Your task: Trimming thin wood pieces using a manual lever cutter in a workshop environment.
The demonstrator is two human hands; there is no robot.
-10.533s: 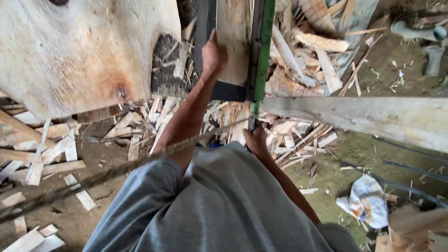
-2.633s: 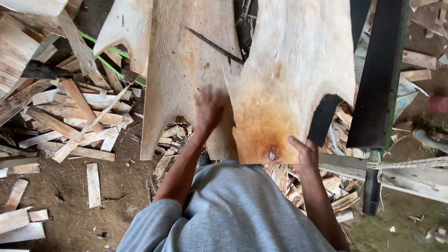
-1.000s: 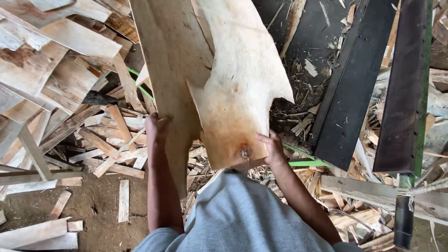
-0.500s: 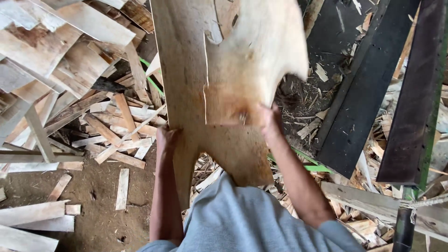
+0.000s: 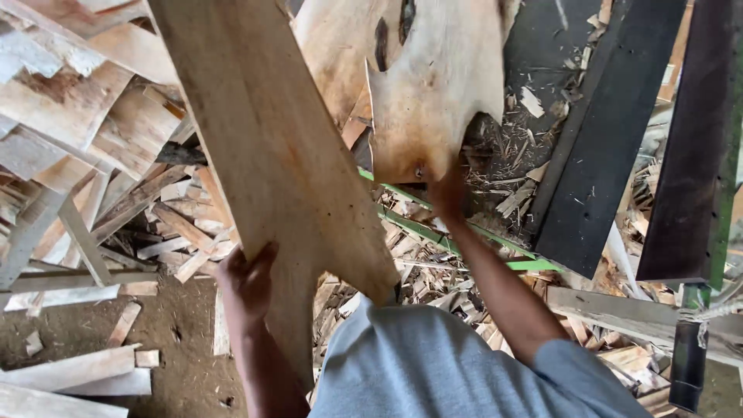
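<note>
My left hand [image 5: 246, 280] grips the near left edge of a long pale veneer sheet [image 5: 271, 155] that slants from top left down to my waist. My right hand [image 5: 446, 192] reaches forward and holds the bottom edge of a second, ragged-edged veneer sheet [image 5: 437, 93] with an orange-brown stain and a dark split near its top. The two sheets have come apart, the ragged one lying farther away and to the right. My grey shirt [image 5: 457, 364] fills the bottom centre.
Heaps of broken veneer scraps and strips [image 5: 85, 178] cover the ground on the left. Two black slanted boards [image 5: 604, 131] and a green metal bar [image 5: 464, 232] stand to the right. Bare dirt [image 5: 70, 317] lies lower left. A dark post [image 5: 689, 340] is at the right.
The ragged sheet has slid forward and to the right, off the long sheet. My right arm has stretched out with it; my left hand stays on the long sheet's edge.
</note>
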